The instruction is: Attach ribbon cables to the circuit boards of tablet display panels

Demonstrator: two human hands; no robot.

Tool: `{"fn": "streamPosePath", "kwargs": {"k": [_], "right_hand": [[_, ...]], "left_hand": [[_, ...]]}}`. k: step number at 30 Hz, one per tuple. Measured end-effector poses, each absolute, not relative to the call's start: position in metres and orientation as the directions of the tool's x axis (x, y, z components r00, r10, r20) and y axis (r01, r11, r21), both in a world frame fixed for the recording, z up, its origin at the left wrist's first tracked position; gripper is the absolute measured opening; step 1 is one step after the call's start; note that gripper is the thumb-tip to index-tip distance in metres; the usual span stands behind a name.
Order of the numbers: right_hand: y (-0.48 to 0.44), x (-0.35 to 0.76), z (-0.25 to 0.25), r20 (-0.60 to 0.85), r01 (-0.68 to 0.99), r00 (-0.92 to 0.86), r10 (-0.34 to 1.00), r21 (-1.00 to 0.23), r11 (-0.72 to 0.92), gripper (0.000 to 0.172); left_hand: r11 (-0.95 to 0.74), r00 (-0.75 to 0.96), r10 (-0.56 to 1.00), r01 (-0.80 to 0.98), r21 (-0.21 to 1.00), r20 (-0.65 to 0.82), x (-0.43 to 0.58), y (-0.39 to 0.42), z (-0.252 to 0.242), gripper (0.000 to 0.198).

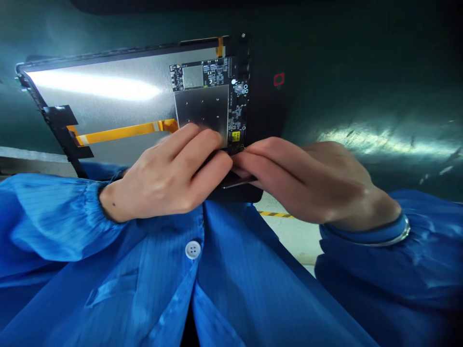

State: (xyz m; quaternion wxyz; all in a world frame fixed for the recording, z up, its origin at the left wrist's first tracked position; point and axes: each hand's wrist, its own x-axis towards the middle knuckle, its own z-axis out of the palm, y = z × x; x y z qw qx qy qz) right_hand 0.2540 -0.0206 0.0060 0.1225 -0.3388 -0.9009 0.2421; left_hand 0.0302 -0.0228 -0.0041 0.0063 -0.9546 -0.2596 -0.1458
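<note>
An opened tablet-like device lies with its silvery screen back [108,101] facing up. A dark circuit board [217,70] with a metal shield plate [202,103] sits along its right side. My left hand [173,168] is closed, its curled fingertips together over the board's near edge; what they pinch is hidden. My right hand [292,180] is closed too, with thumb and fingertips pressed together at the board's near right corner, almost touching the left fingers. From under the right fingers sticks a thin metal tool [238,182], its kind unclear.
An orange ribbon cable [123,133] runs across the screen back to the board. A short orange strip [220,47] is at the far edge. The device rests on a dark green tabletop [361,72]. A red square mark [279,79] shows to the right. Yellow-black tape [277,214] marks the floor.
</note>
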Motion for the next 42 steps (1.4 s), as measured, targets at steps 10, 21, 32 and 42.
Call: {"fn": "streamPosePath", "kwargs": {"k": [10,21,32,42], "right_hand": [[-0.017,0.254,0.005,-0.092,0.573,-0.642,0.761,-0.717,0.397,0.032],[-0.02,0.253,0.0,0.14,0.536,-0.777,0.614,-0.364,0.761,0.031],[-0.029,0.265,-0.011,0.264,0.501,-0.476,0.839,-0.703,0.506,0.01],[-0.057,0.257,-0.012,0.41,0.689,-0.511,0.756,-0.331,0.645,0.007]], "left_hand": [[-0.882,0.828,0.443,0.472,-0.001,0.343,0.036,-0.019,-0.004,0.012],[-0.87,0.828,0.454,0.491,-0.035,0.329,0.037,-0.021,-0.005,0.018],[-0.636,0.668,0.73,0.588,0.501,0.143,0.016,-0.035,0.003,0.026],[-0.619,0.587,0.774,0.624,0.478,0.237,0.004,-0.033,0.006,0.023]]}}
